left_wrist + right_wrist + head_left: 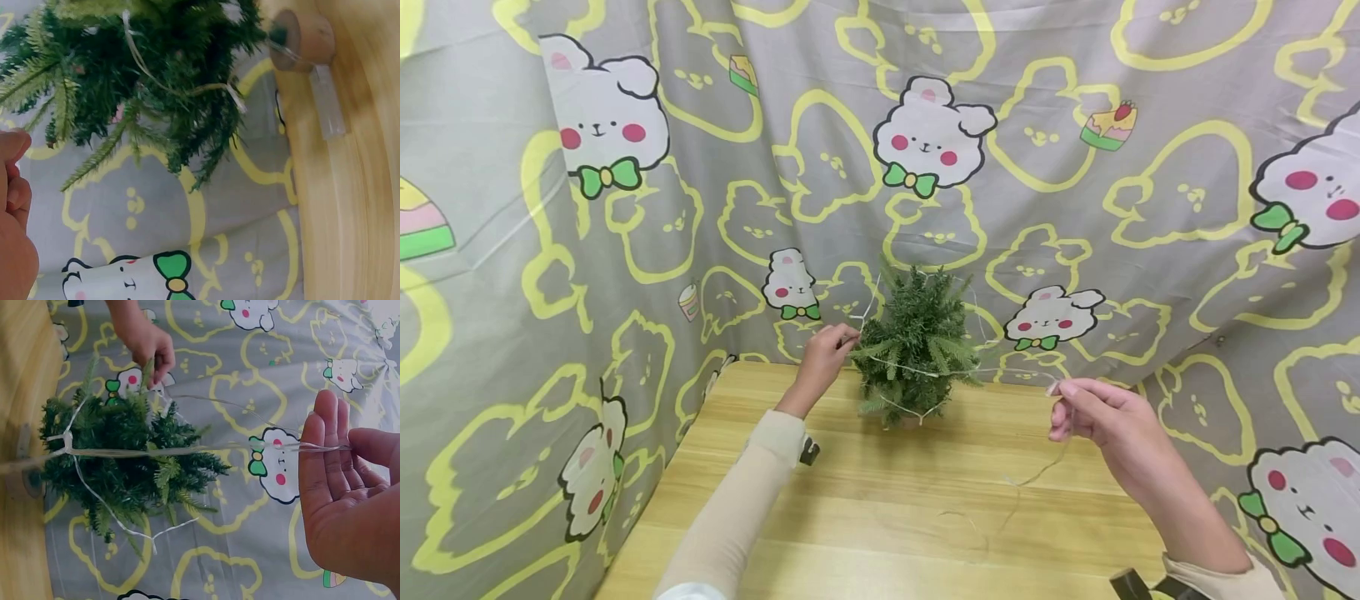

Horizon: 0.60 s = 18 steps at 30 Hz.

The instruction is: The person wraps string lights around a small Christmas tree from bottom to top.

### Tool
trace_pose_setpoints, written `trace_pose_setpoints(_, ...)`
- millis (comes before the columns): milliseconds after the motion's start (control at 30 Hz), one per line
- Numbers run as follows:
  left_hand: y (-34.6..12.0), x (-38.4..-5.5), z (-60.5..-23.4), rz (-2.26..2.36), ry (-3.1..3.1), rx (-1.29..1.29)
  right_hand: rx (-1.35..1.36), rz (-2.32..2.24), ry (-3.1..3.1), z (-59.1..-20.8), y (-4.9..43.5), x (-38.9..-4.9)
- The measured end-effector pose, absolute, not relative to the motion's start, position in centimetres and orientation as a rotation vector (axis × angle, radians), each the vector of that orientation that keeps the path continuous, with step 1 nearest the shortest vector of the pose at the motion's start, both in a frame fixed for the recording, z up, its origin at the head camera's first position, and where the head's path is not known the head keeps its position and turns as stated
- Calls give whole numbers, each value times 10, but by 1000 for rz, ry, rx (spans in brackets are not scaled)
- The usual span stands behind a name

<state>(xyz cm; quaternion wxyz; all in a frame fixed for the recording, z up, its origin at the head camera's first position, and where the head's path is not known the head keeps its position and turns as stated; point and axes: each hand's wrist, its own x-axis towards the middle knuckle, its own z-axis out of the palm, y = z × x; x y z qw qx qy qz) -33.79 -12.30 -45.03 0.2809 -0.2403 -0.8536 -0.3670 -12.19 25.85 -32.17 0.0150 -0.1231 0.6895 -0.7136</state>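
A small artificial fir tree (pixel 917 329) stands on the table, on a round wooden base (pixel 315 39). A thin, clear-white light string (pixel 125 452) with small bulbs loops around its branches. On the tree's left side, my left hand (pixel 826 360) pinches part of the string beside the foliage. Out to the right, my right hand (pixel 1108 421) pinches another stretch between thumb and fingers, drawn in a line from the front of the tree. A loose length of string trails from the right hand down to the table.
The light wood table (pixel 850 517) reaches back to a grey curtain (pixel 820 75) printed with white and yellow cartoon animals, which hangs behind and on both sides. A flat translucent piece (pixel 328 103) lies beside the tree's base.
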Motion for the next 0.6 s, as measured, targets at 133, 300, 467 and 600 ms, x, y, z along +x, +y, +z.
trace_pose_setpoints(133,-130,-337,-449,-945,-2297,-676,-361,-2187,2154,-327,258,-123)
trace_pose_setpoints(300,-135,-327,-437,-1009,-2256,-602,-319,-2126,2208,-329,253,-127)
trace_pose_setpoints(467,-116,-303,-406,-1041,-2208,-720,-295,-2097,2230,-329,248,-132)
trace_pose_setpoints(600,-86,-279,-377,-1046,-2183,-883,-306,-2066,2242,-331,243,-138)
